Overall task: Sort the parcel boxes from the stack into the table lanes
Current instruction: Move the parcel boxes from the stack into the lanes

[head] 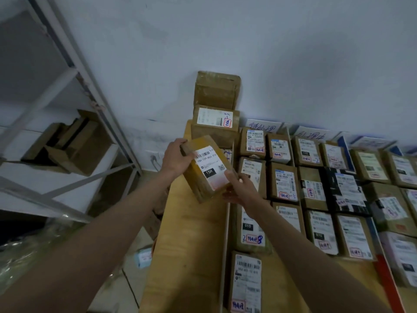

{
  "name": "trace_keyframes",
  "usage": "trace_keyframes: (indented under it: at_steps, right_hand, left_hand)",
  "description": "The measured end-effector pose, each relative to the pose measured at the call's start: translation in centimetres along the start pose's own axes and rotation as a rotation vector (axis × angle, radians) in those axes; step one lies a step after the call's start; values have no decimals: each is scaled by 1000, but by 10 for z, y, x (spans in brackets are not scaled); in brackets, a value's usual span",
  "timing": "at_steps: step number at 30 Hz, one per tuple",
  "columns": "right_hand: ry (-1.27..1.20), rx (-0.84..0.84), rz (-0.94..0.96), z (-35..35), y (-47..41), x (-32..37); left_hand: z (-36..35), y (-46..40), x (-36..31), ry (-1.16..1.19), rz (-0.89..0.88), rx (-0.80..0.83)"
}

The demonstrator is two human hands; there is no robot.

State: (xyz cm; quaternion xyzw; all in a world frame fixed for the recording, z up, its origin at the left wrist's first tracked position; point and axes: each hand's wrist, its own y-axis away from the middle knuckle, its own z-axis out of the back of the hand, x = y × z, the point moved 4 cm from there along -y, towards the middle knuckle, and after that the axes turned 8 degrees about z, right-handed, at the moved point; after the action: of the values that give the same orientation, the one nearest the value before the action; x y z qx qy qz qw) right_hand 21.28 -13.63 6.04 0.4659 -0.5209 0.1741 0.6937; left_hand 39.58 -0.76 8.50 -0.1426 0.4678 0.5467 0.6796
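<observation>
I hold a brown parcel box (208,169) in both hands, lifted above the bare wooden lane at the left edge of the table (189,233). My left hand (174,155) curls round its far left corner, fingers over the top edge. My right hand (240,188) grips its near right corner, thumb lying on the white label that reads 15H. The box is tilted, label up. Just beyond it, at the far end of the same lane against the wall, stands the stack (215,109): a labelled box with a plain taped one on top. To the right, rows of labelled parcels (284,184) fill the other lanes. On the far left stands a metal shelf (74,71) holding flattened cardboard.
</observation>
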Motion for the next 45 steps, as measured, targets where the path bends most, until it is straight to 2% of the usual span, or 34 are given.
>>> trace_keyframes:
  at_steps: [3,8,11,14,18,24,28,31,39,45]
  right_hand:
    - [141,-1,-17,0,8,-2]
    - [181,107,-50,4,23,3]
    - [215,80,-41,12,34,8]
    - [204,-17,-34,22,43,13]
    - [251,-126,-18,40,59,17]
    - [309,-186,-3,75,81,13]
    - [296,-190,9,102,98,7]
    - [288,-194,26,125,113,2]
    - [298,-223,65,182,156,-24]
    - [371,-263,70,225,186,-44]
  left_hand:
    - [2,10,-8,-13,-43,50]
    - [-6,22,-20,47,-79,144]
    - [-11,29,-23,34,-109,140]
    - [-16,41,-23,-72,-180,68]
    - [-25,61,-14,-339,-225,64]
    - [-43,107,-16,-701,-325,23]
    - [-58,139,-22,-749,-395,-36]
    - [-72,162,-25,-806,-377,-55]
    - [-121,223,-23,-869,-341,-56]
    - [-162,255,-35,-883,-396,-4]
